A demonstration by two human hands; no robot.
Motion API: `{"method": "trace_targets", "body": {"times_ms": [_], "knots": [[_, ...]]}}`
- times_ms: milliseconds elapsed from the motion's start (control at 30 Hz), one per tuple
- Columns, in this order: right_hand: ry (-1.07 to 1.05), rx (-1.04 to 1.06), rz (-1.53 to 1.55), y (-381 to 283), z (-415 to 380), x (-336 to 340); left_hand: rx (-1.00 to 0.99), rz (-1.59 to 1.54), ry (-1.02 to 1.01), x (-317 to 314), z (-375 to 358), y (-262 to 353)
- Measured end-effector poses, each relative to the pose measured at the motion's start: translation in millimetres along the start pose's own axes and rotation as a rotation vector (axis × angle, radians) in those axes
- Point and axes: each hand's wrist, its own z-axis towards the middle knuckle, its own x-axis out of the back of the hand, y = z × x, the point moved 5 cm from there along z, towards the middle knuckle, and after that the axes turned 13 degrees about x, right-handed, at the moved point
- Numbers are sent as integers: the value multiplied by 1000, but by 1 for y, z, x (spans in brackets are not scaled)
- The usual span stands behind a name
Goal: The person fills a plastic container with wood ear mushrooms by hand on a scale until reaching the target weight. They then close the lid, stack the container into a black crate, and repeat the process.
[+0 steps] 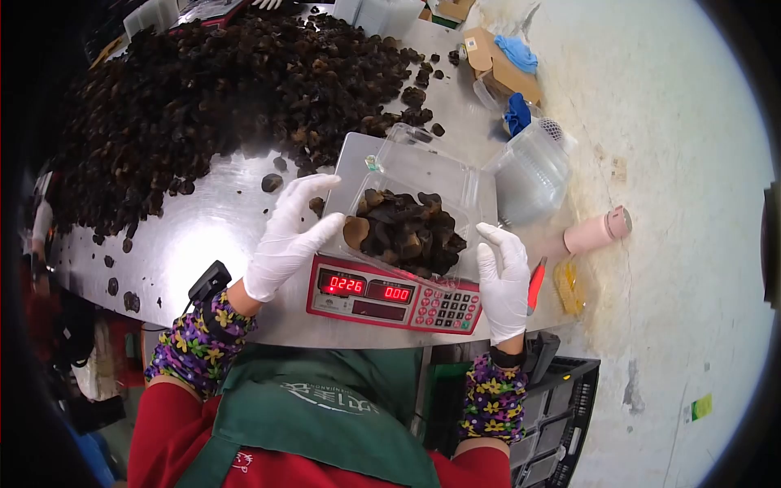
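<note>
A clear plastic clamshell box (457,179) stands on the metal pan (350,163) of a red weighing scale (443,311), its lid tilted back. Dark brown wood ear mushrooms (411,232) are heaped inside. Red digits on the scale read 0226 and 0.00. My left hand (291,236), in a white glove, is at the box's left side with thumb and fingers spread apart. At the right side, my gloved right hand (504,281) has its fingertips close to the box's corner, thumb and fingers apart.
A large pile of wood ear mushrooms (220,98) covers the table's (220,236) far left. Stacked clear boxes (533,175), a pink bottle (598,230), a red-handled cutter (536,285) and a cardboard box (500,65) line the right side by the wall. Another gloved hand (267,3) shows at the top.
</note>
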Motion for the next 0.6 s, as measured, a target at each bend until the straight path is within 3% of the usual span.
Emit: {"method": "trace_targets", "body": {"times_ms": [167, 333, 433, 600], "knots": [[0, -26, -21, 5, -10, 4, -1, 75, 76, 7, -9, -8], [0, 9, -36, -5, -5, 5, -274, 293, 193, 4, -18, 8], [-14, 25, -29, -3, -4, 6, -248, 306, 245, 9, -17, 10], [-6, -213, 255, 24, 7, 4, -225, 321, 222, 7, -18, 8]]}}
